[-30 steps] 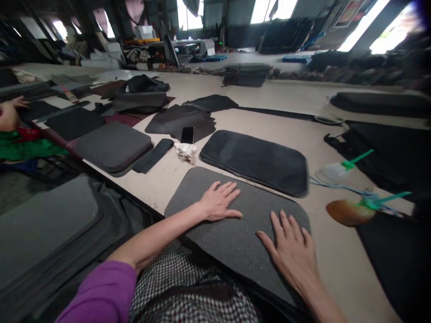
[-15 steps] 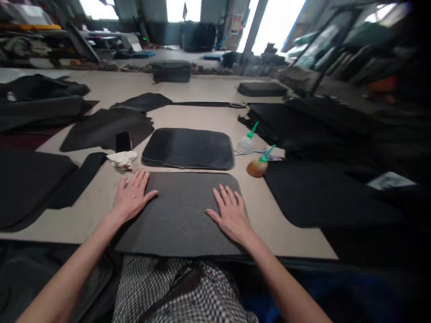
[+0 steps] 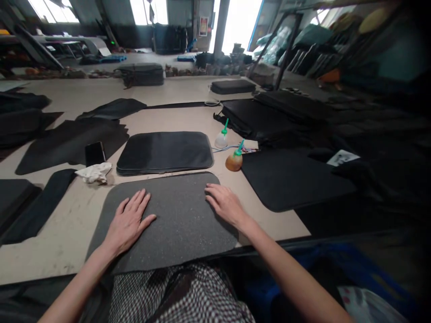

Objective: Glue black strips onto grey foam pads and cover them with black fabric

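A dark grey rounded panel [image 3: 182,220] lies flat at the table's front edge. On its left part my left hand [image 3: 127,224] rests palm down, fingers spread. My right hand [image 3: 225,204] lies on the panel's upper right part, fingers stretched to the left and slightly bent, holding nothing. Just beyond is a stack of smooth black rounded panels [image 3: 164,151]. To the right of that stack stand a clear bottle [image 3: 221,140] and a bottle with amber contents [image 3: 233,162], both with green nozzles.
A crumpled white cloth [image 3: 95,172] and a phone [image 3: 94,154] lie left of the stack. Black sheets [image 3: 67,139] cover the table's left side. A large black panel [image 3: 296,179] lies at the right. More dark stacks [image 3: 141,74] stand farther back.
The view has turned to the right, so the table's things appear farther left. My right hand has turned, its fingers now pointing left rather than forward. My left hand sits farther in on the panel.
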Demonstrator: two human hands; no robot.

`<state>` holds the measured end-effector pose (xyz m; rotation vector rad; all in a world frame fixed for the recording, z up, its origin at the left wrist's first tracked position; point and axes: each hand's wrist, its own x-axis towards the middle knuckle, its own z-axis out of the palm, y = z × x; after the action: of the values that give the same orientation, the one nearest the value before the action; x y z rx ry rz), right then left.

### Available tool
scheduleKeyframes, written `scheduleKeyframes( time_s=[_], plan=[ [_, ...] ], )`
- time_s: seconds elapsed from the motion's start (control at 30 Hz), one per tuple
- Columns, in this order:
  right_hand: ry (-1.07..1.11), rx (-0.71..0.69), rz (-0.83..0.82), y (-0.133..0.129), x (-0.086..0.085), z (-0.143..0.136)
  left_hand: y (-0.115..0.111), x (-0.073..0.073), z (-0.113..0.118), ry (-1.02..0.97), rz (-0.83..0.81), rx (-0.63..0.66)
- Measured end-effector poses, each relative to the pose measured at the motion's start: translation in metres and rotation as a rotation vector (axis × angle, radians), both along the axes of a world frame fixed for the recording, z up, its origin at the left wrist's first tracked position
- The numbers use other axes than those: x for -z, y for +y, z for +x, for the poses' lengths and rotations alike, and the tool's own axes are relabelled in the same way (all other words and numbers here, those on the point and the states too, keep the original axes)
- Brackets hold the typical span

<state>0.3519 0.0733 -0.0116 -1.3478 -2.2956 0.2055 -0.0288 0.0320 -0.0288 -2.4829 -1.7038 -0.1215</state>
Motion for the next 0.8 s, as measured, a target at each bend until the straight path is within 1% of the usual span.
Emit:
scheduleKeyframes(
  time_s=[0.17, 0.4, 0.5, 0.63, 0.8],
  plan=[
    [-0.020, 0.093, 0.027, 0.021, 0.003, 0.007, -0.001, 0.000, 0.001, 0.010, 0.001, 0.006],
    [-0.035, 0.113, 0.041, 0.036, 0.002, 0.015, 0.000, 0.001, 0.000, 0.011, 0.014, 0.017],
    [-0.029, 0.083, 0.024, 0.046, 0.002, 0.020, 0.001, 0.002, 0.000, 0.014, 0.024, 0.026],
    [-0.019, 0.007, 0.021, 0.062, 0.001, 0.020, 0.001, 0.004, -0.002, 0.016, 0.025, 0.039],
    [-0.015, -0.042, -0.010, 0.069, 0.000, 0.018, 0.002, 0.006, -0.004, 0.004, 0.020, 0.043]
  ],
)
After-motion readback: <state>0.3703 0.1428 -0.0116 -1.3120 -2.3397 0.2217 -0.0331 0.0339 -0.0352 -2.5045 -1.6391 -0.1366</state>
